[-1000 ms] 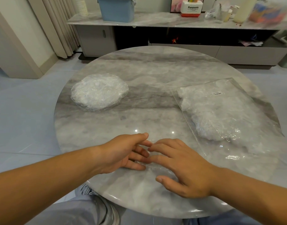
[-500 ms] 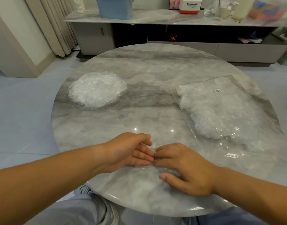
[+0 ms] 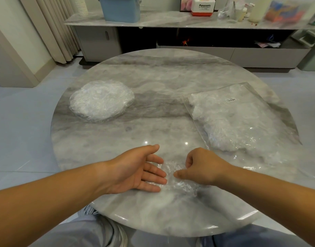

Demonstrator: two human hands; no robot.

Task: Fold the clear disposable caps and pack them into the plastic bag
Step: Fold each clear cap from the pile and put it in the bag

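A crumpled clear disposable cap (image 3: 178, 180) lies on the round marble table (image 3: 153, 122) near its front edge. My right hand (image 3: 203, 166) has its fingers curled over the cap and grips it. My left hand (image 3: 137, 170) lies beside it with straight fingers, palm turned up, fingertips touching the cap's left side. A round pile of clear caps (image 3: 101, 100) sits at the left of the table. A flat clear plastic bag (image 3: 242, 118) with folded caps inside lies at the right.
Behind the table runs a low marble-topped cabinet (image 3: 171, 20) with a blue bin (image 3: 121, 8), a white and red box (image 3: 203, 7) and bottles. Curtains (image 3: 58, 27) hang at the back left. My knees show under the table's front edge.
My right hand has gone from flat on the cap to curled round it, gathering the cap up. My left hand has turned palm up and opened. The view shifted slightly.
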